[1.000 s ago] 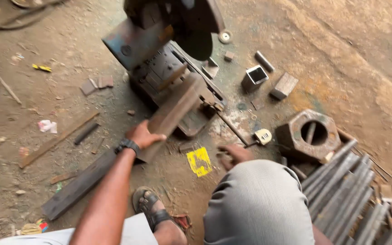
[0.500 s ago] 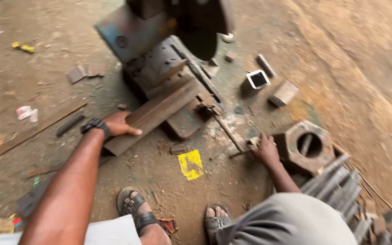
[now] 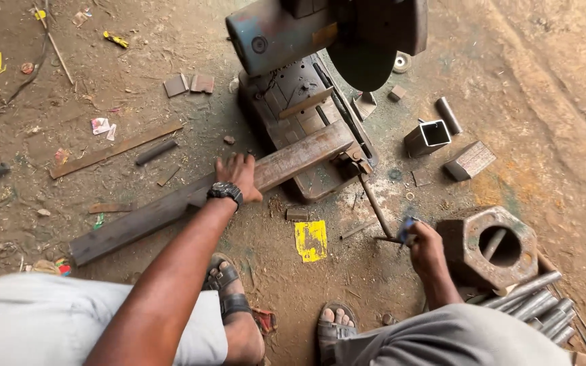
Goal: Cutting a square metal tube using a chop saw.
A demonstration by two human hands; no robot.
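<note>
The left hand, a dark watch at its wrist, lies palm down with fingers curled over the long rusty steel bar, pressing on it about midway along. The right hand is closed around a small blue-topped handle at the near end of a thin rod that runs up toward the machine's clamp.

Largest thing in view is the chop saw, grey-blue motor housing and dark blade guard over a worn metal base, standing on the dirt floor. The bar lies slantwise: its far end rests on the saw's base beneath the guard, its near end on the floor, off to the person's left. To the right of the right hand sits a heavy rusted hexagonal block with a round hole, and just beyond it a bundle of grey steel rods at the lower right.

Smaller pieces lie right of the saw: a short square tube offcut, open end up, a rectangular block, and a short round tube. A flat strip lies on the floor at left. A yellow scrap lies between the hands. Sandalled feet show at the bottom.
</note>
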